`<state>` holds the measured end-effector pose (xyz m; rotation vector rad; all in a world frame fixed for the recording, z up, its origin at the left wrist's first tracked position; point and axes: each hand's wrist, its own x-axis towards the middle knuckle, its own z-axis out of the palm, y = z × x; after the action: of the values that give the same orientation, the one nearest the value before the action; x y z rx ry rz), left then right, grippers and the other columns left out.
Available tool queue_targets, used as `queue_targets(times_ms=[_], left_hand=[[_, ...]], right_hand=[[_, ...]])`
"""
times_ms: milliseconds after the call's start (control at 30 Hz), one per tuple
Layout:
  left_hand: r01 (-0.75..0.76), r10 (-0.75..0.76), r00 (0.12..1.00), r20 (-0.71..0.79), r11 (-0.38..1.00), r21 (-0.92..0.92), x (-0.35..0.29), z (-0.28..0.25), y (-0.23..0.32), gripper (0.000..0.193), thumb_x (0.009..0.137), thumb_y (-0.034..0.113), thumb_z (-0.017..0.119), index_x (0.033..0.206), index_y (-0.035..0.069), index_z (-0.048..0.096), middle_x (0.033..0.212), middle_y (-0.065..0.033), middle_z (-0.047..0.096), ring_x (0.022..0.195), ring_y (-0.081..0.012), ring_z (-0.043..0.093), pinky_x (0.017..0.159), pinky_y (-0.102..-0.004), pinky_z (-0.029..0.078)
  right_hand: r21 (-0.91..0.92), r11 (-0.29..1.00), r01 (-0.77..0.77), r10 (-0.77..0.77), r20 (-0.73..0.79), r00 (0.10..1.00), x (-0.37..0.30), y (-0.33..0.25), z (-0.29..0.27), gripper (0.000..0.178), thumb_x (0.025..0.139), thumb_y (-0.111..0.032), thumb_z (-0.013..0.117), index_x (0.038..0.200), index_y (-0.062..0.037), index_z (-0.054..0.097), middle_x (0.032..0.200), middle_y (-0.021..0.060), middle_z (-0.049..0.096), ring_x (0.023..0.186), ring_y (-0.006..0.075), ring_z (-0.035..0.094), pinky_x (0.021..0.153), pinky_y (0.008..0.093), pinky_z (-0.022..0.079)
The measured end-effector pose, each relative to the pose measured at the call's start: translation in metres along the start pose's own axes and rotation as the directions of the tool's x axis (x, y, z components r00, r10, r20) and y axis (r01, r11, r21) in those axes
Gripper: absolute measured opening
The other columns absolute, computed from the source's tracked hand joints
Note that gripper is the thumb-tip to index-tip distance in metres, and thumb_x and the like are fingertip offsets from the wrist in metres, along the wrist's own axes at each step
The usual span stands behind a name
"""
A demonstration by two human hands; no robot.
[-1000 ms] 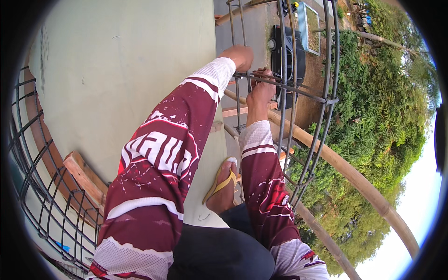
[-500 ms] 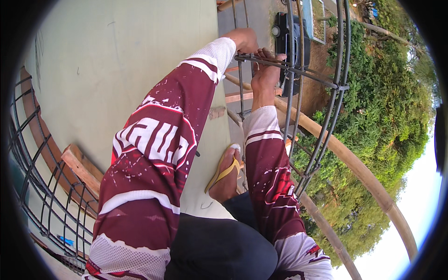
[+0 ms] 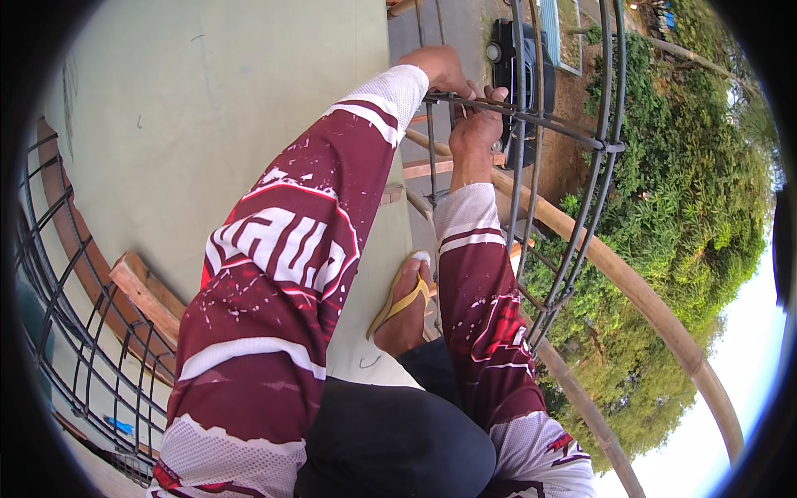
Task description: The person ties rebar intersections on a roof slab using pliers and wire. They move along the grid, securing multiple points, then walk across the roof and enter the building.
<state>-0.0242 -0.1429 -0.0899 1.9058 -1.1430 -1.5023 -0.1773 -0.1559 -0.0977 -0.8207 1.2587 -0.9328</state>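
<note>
A cage of dark steel reinforcing bars [image 3: 603,100] rises at the right, with thin crossbars joining its long bars. At the left end of one crossbar [image 3: 552,124], my two hands meet. My left hand [image 3: 438,68] reaches over from the left, its fingers bent in and pinched close to the bar. Just below, my right hand [image 3: 476,133] is turned palm up, fingers curled at the same bar with the thumb side outward. Something thin and pale shows between the hands, too small to name. The fingertips are partly hidden.
Pale green board [image 3: 249,91] spreads to the left, bearing a wood block [image 3: 148,290] and more bar mesh [image 3: 87,332]. My foot in a yellow flip-flop [image 3: 404,303] stands at the board's edge. Bamboo poles [image 3: 631,278] cross beyond it; a dark vehicle [image 3: 510,62] is far below.
My left hand has shifted slightly right and its fingers have come down toward the right hand. The right hand has turned a little at the crossbar.
</note>
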Motion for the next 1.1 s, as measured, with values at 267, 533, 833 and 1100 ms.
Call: queue_targets(times_ms=[267,533,833,1100], left_hand=[[0.034,-0.032,0.999,-0.033,0.998,0.06,-0.001,0.005,0.01,0.049,0.073,0.035,0.077,0.111,0.004,0.073,0.112,-0.0176,0.071,0.1,-0.0324,0.07,0.087,-0.0402,0.055],[-0.016,0.031,0.996,-0.083,0.984,0.179,0.019,0.012,-0.005,0.035,0.085,0.012,0.057,0.115,0.0,0.07,0.119,-0.0232,0.067,0.111,-0.0391,0.066,0.094,-0.0443,0.052],[-0.027,0.062,0.983,-0.17,0.98,0.198,-0.002,0.014,-0.002,0.029,0.086,0.007,0.059,0.112,0.003,0.072,0.116,-0.0207,0.069,0.108,-0.0372,0.067,0.092,-0.0442,0.054],[-0.052,0.156,0.958,-0.239,0.919,0.391,-0.013,0.01,0.005,0.021,0.086,0.009,0.063,0.101,0.009,0.077,0.105,-0.0129,0.074,0.099,-0.0313,0.072,0.082,-0.0424,0.058]], right_hand=[[-0.28,0.945,0.17,-0.214,-0.133,0.968,-0.033,0.008,-0.017,0.045,0.1,-0.045,0.053,0.112,-0.0026,0.06,0.1,0.008,0.065,0.093,0.0193,0.059,0.086,0.0346,0.042],[-0.301,0.941,0.156,-0.122,0.129,0.984,-0.049,-0.006,-0.025,0.038,0.098,-0.029,0.056,0.118,0.0022,0.064,0.108,0.0117,0.071,0.105,0.0184,0.062,0.089,0.0338,0.04],[-0.142,0.989,-0.028,0.036,0.053,0.998,-0.054,-0.021,-0.012,0.03,0.099,-0.017,0.054,0.127,-0.0061,0.057,0.114,0.0096,0.07,0.11,0.0163,0.061,0.091,0.0368,0.036],[-0.257,0.953,0.158,-0.108,0.2,0.974,-0.048,-0.013,0.006,0.038,0.103,-0.023,0.056,0.133,-0.0009,0.051,0.119,0.0101,0.066,0.104,0.014,0.059,0.087,0.0335,0.041]])
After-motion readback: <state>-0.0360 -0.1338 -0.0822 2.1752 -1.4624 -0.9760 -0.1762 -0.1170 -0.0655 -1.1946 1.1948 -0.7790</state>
